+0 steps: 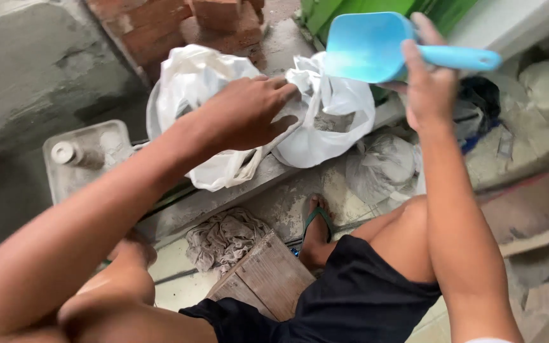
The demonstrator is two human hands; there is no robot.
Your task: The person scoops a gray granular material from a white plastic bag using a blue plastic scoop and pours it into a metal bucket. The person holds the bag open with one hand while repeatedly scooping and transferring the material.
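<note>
Nearest the camera are the person's bare knees and black shorts [351,298], and between the legs a grooved wooden board [268,276] lies on the dusty floor. Just beyond the board sits a crumpled grey rag [223,236], and to the right of the board a foot in a green flip-flop [318,222] rests on the ground.

Farther out, past the rag, a white plastic bag [325,121] sits on a concrete ledge [223,200], its mouth spread wide with grey powder visible inside. The left hand [246,111] lies on the bag's near rim, fingers curled over and gripping the plastic, pulling the mouth open. Left of the bag stands a dusty grey tray [87,155] with a small bottle on it. Right of the bag and lower lies a smaller translucent bag [382,165], knotted and dusty.

Above the right side of the white bag, the right hand [427,89] is closed around the handle of a light blue plastic scoop [366,46], whose bowl hangs over the bag's opening, apart from it. Behind the bag are stacked red bricks [179,25] and a green panel [376,7].
</note>
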